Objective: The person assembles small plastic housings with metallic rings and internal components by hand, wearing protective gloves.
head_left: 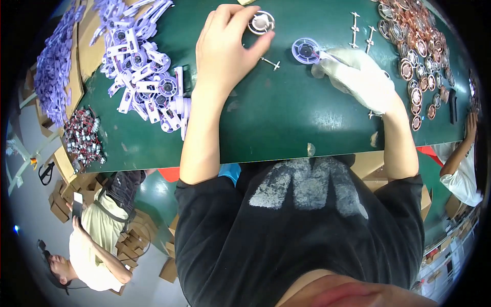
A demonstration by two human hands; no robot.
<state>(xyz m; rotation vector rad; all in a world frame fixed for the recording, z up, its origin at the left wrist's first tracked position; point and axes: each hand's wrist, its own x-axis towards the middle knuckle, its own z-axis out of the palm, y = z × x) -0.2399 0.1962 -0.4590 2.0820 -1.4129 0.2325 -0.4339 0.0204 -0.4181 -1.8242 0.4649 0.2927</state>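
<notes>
My bare left hand (225,48) has its thumb and forefinger at the rim of a small round fan grille (261,22) with a pale centre, near the table's far edge. In my right hand (358,77), which wears a white glove, is a purple mini fan body (306,50); its round, dark-centred head points left, and its handle is mostly covered by the fingers. Between the hands, close to my left thumb, a small metal pin-like part (271,63) lies on the green table (286,117). More such metal parts (354,30) lie beyond my right hand.
Purple fan bodies (148,84) are heaped at left, beside a bigger pile of purple pieces (53,61) on cardboard. Small wired parts (84,135) fill the near-left corner. Copper-coloured round grilles (417,46) cover the right. Other people stand at lower left (102,230) and far right (463,169).
</notes>
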